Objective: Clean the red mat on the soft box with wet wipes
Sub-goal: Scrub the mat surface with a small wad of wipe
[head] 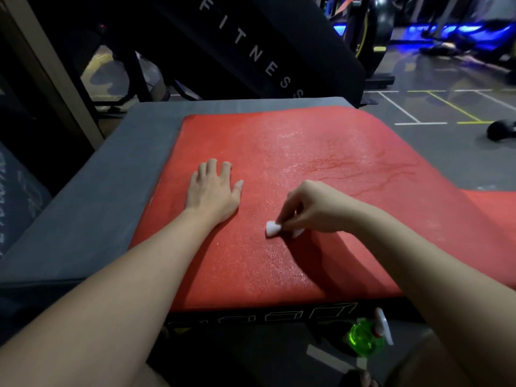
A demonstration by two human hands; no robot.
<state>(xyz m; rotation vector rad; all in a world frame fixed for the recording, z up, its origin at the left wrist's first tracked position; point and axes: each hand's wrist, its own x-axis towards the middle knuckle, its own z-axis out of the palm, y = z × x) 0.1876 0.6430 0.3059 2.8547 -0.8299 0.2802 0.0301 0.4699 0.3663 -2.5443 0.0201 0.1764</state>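
Left forearm nearest | left hand flat, fingers straight, on red mat atop soft box | right hand pinches wet wipe on mat | step: wiping | next: likely sweep toward far streaks.

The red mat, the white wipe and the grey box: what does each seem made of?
The red mat looks like foam or rubber: fine grainy surface, glistening as if wet. The white wipe, pinched by the right hand, seems soft folded nonwoven cloth or tissue. The grey box has a matte cover, perhaps vinyl or fabric; unclear.
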